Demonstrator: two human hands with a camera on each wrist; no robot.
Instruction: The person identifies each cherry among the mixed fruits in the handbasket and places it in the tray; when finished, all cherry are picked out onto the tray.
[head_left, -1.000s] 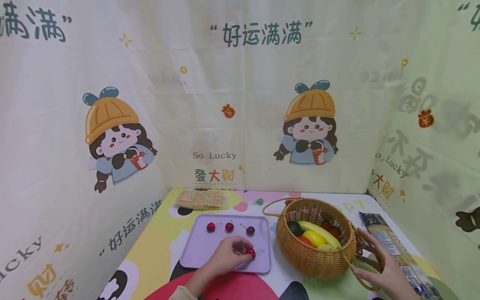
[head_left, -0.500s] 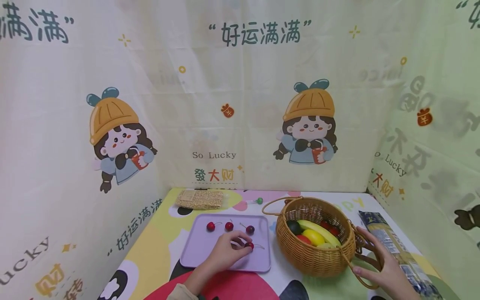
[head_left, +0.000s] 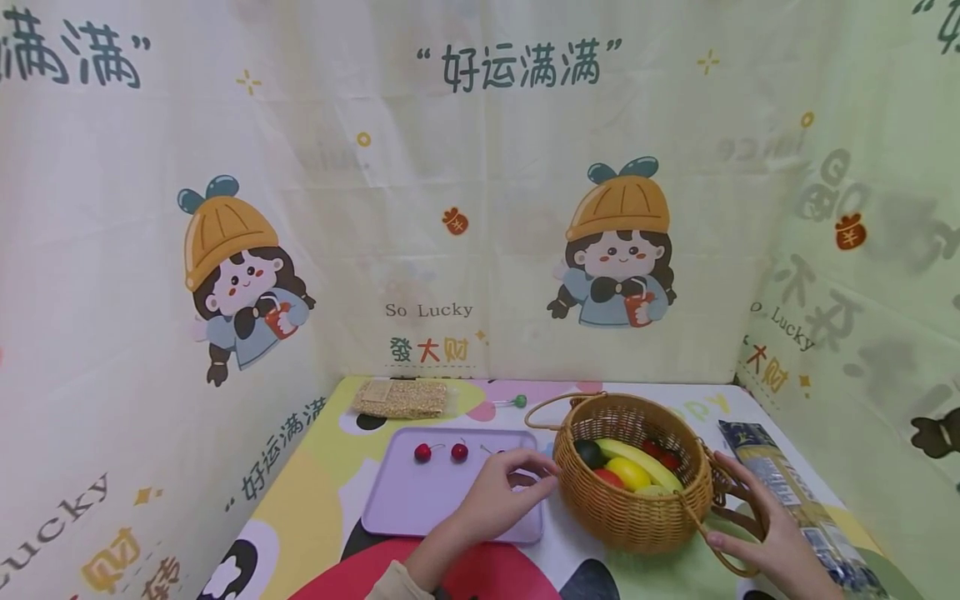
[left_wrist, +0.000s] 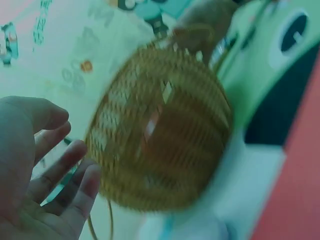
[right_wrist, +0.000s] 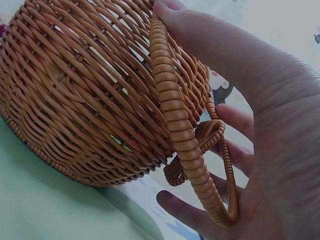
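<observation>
My left hand hovers over the purple tray's right edge, fingertips close to the wicker basket. Its thumb and fingers stay pinched as they were around a red cherry, now hidden from the head view. On the tray lie two dark red cherries, with a third mostly behind the hand. Fruit fills the basket: a banana, a lemon and several red and dark pieces. My right hand steadies the basket's right side; its thumb touches the wrapped handle, whose loop lies before spread fingers.
Behind the tray lies a clear bag of grains, with a green lollipop to its right. A long blue and gold packet lies right of the basket. The basket's other handle leans out toward the tray.
My left hand has lifted the front cherry off the tray and carried it right, toward the basket. The right hand and basket have hardly moved.
</observation>
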